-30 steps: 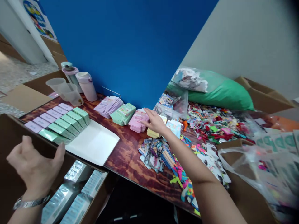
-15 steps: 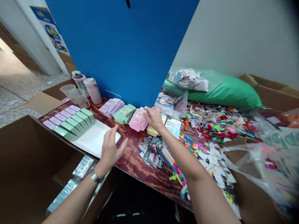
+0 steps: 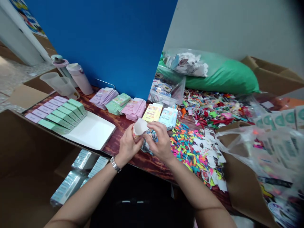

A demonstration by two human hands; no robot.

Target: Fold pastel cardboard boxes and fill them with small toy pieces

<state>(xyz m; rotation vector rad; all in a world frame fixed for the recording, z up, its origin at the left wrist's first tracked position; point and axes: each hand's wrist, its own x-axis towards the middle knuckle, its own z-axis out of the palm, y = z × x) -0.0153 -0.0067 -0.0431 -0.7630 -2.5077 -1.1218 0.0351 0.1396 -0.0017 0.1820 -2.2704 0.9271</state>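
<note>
In front of me a small paper box (image 3: 140,126) is tilted with its open end facing me, showing a white inside. My left hand (image 3: 129,144) is wrapped round its left side. At its right edge, the fingers of my right hand (image 3: 158,142) pinch the rim. Printed cards (image 3: 149,147) lie partly hidden under my right hand. Just beyond are flat stacks of boxes: pink (image 3: 134,109), yellow (image 3: 152,112) and blue (image 3: 168,117). Green (image 3: 118,104) and purple (image 3: 104,97) stacks lie farther left.
Left, a white tray (image 3: 92,134) holds rows of green and purple boxes (image 3: 67,112). Bottles (image 3: 79,77) and plastic cups (image 3: 65,87) stand behind it. Colourful small pieces (image 3: 184,145) cover the table's right, near a green bag (image 3: 220,76). Cardboard boxes (image 3: 244,171) flank the table.
My right hand has come back from the stacks towards me. My left hand has moved right to meet it, and both now hold a small paper box. The view has shifted slightly.
</note>
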